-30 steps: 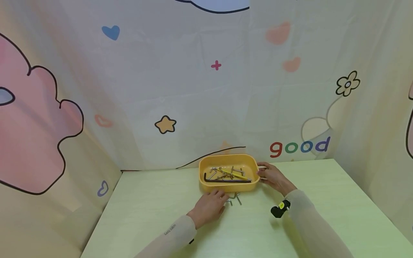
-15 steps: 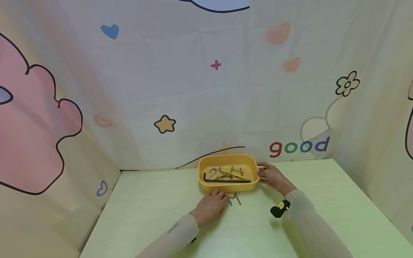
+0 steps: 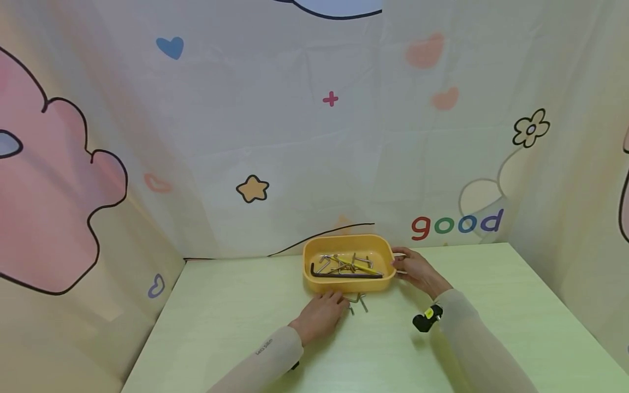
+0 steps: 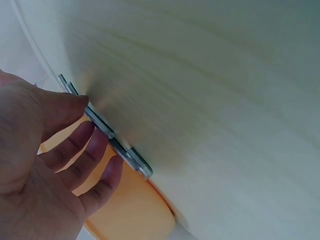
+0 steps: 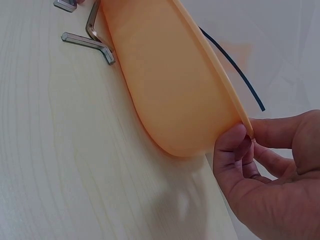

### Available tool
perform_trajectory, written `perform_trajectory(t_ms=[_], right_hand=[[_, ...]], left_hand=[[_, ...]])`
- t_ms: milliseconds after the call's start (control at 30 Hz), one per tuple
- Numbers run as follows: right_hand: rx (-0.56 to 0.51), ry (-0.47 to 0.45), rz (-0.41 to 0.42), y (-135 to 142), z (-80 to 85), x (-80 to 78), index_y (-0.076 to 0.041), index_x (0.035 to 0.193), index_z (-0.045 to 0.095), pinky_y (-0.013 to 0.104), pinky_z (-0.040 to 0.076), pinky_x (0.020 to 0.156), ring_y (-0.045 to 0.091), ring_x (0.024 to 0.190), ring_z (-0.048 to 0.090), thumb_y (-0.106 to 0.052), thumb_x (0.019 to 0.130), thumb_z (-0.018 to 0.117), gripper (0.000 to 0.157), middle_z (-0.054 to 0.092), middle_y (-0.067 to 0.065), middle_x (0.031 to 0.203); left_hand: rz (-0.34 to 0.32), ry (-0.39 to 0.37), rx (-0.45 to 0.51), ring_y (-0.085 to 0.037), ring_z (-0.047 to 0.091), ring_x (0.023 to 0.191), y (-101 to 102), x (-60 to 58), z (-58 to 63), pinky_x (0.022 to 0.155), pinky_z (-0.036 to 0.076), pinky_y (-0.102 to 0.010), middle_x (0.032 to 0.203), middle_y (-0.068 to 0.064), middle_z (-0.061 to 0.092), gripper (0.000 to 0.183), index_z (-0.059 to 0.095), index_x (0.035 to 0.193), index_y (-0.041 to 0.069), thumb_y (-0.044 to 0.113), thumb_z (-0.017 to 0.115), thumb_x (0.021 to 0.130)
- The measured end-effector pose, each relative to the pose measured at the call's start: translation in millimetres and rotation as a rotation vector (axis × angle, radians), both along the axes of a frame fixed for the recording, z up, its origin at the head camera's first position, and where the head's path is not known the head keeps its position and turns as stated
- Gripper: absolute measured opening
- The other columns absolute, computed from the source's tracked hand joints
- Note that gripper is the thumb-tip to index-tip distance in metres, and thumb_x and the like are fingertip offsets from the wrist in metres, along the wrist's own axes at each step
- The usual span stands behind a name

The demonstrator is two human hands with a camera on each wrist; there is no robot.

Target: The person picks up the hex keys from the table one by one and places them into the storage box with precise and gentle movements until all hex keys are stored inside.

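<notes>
A yellow-orange tray (image 3: 314, 286) stands against the back wall, with several metal hex keys (image 3: 324, 266), a long black hex key (image 3: 344, 275) and a yellow rod-like piece (image 3: 361, 266) inside. In front of it, my left hand (image 3: 320, 315) is low at the table; its thumb and fingertips pinch a silver hex key (image 4: 100, 124) in the left wrist view. More hex keys (image 3: 363, 303) lie beside those fingertips, along the tray's front wall. At the tray's right end, my right hand (image 3: 415, 270) grips the rim between thumb and fingers, clearly seen in the right wrist view.
The light wooden table (image 3: 221, 305) reaches back to a printed cloth wall (image 3: 295, 136) with hearts, a star and the word "good". More cloth encloses both sides. A black wrist camera (image 3: 426, 319) sticks out from the right sleeve.
My left hand has shifted slightly right, covering more of the nearest hex key on the table. My right hand and the tray stay where they were.
</notes>
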State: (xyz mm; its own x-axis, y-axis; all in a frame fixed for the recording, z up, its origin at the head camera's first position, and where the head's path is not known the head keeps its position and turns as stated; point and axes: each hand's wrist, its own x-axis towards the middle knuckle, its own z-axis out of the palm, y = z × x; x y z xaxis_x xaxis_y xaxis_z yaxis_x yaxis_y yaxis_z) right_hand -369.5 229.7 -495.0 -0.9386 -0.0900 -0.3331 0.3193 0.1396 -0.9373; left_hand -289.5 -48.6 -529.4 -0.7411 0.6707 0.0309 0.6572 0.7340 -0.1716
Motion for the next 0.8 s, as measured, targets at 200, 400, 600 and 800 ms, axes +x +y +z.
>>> perform_trajectory(t_ms=[200, 400, 600, 800], right_hand=[[0.004, 0.004, 0.000, -0.3, -0.3, 0.9, -0.006, 0.151, 0.031, 0.023, 0.055, 0.078, 0.026, 0.103, 0.055, -0.004, 0.099, 0.049, 0.055, 0.047, 0.018, 0.126], [0.003, 0.030, 0.006, 0.5, -2.3, 0.4, -0.004, 0.151, 0.030, 0.023, 0.055, 0.076, 0.023, 0.099, 0.056, -0.003, 0.099, 0.049, 0.055, 0.048, 0.016, 0.122], [0.003, 0.034, 0.006, 1.0, -3.4, -0.9, -0.004, 0.150, 0.030, 0.023, 0.054, 0.076, 0.022, 0.098, 0.056, -0.004, 0.099, 0.048, 0.054, 0.048, 0.016, 0.122], [-0.003, 0.033, 0.005, 1.6, -3.2, -1.2, -0.004, 0.150, 0.031, 0.022, 0.055, 0.076, 0.023, 0.098, 0.056, -0.003, 0.098, 0.047, 0.054, 0.047, 0.017, 0.122]], left_hand=[[0.007, -0.025, 0.003, -0.015, 0.059, 0.112, 2.0, 0.4, 0.7, 0.098, 0.051, -0.033, 0.122, 0.004, 0.060, 0.033, 0.058, 0.131, 0.024, 0.021, 0.059, 0.098], [-0.015, 0.017, 0.006, -0.013, 0.061, 0.112, 2.5, 0.1, 1.3, 0.091, 0.054, -0.029, 0.124, 0.006, 0.063, 0.031, 0.061, 0.125, 0.023, 0.015, 0.064, 0.095], [-0.024, 0.011, 0.005, -0.012, 0.062, 0.105, 3.0, 0.9, 2.8, 0.084, 0.055, -0.029, 0.116, 0.007, 0.065, 0.021, 0.064, 0.115, 0.023, 0.016, 0.065, 0.094], [-0.007, -0.020, -0.057, -0.015, 0.059, 0.109, 2.9, 3.9, 1.3, 0.087, 0.053, -0.032, 0.118, 0.004, 0.062, 0.021, 0.060, 0.116, 0.023, 0.017, 0.062, 0.096]])
